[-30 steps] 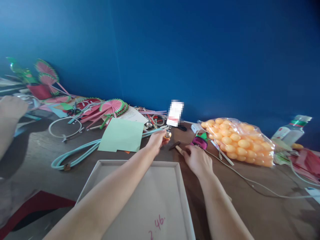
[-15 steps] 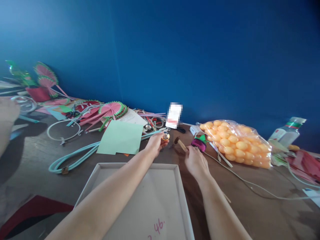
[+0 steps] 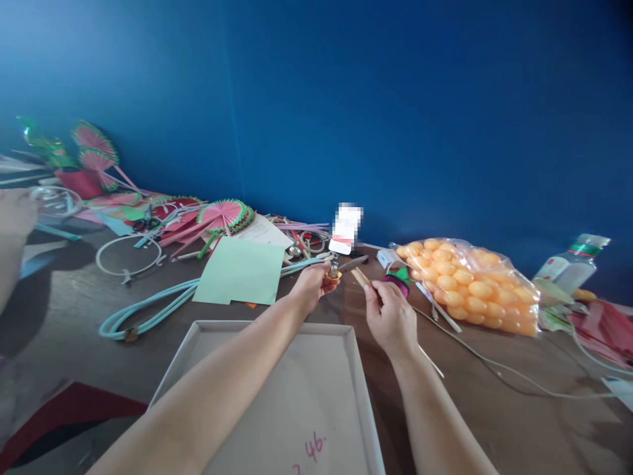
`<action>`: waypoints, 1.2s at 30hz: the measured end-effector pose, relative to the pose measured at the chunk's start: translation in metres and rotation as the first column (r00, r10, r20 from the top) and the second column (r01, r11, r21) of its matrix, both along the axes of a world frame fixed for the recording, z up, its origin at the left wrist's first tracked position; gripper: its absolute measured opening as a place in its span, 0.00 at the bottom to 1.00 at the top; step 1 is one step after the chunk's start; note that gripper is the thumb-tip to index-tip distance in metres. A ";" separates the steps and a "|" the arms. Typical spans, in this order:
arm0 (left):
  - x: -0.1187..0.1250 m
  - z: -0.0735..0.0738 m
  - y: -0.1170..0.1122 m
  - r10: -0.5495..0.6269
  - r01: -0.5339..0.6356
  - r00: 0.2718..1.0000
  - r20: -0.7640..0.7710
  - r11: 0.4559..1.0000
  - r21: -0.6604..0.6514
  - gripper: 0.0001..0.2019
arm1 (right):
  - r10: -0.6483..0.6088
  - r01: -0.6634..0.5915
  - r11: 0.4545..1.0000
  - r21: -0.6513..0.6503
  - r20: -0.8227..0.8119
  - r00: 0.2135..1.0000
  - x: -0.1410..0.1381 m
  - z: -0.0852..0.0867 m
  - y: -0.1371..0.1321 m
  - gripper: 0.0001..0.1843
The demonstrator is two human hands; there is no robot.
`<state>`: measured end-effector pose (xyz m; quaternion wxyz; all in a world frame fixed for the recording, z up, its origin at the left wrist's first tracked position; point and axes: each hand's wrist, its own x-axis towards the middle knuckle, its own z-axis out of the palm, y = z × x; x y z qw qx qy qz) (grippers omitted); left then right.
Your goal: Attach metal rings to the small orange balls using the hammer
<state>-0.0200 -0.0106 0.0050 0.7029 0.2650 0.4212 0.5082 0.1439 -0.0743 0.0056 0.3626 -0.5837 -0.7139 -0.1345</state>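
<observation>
- The left hand (image 3: 310,290) is pinching a small orange ball (image 3: 332,274) between thumb and fingertips. The ball, which is carrying a metal cap, is hanging just above the table (image 3: 494,422), beyond the 12 o'clock edge of the white tray (image 3: 316,396).
- The right hand (image 3: 390,318) is wrapping closed around the wooden handle of a small hammer (image 3: 361,276). The dark head is pointing toward 10 o'clock and sitting at the ball's 2 o'clock, just beside it.
- The view is blurring here, so contact between head and cap cannot be confirmed.
- A bag of orange balls (image 3: 469,284) is lying at the right hand's 2 o'clock, and a green paper sheet (image 3: 242,270) at the left hand's 10 o'clock.
- Hazard: the pinch is covering little of the ball, so an off-centre tap would probably be knocking it loose into the clutter.
- Hazard: the fingertips are lying close to the hammer head, so a glancing stroke could be catching them.
- Hazard: the shell is looking thin, so heavy force would likely be denting it.
</observation>
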 end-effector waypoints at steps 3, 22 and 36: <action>0.000 -0.001 0.000 -0.007 0.007 1.000 0.008 1.000 0.015 0.08 | -0.006 0.007 0.999 0.045 -0.013 1.000 0.000 0.000 0.000 0.12; 0.001 0.002 0.000 0.023 -0.021 0.998 0.059 0.999 -0.034 0.08 | -0.022 0.023 0.997 0.070 -0.025 0.999 0.003 0.003 0.000 0.13; 0.001 0.000 -0.002 -0.013 0.013 1.000 0.000 0.998 0.056 0.09 | -0.013 0.014 0.996 0.084 -0.015 1.000 0.003 0.003 0.000 0.12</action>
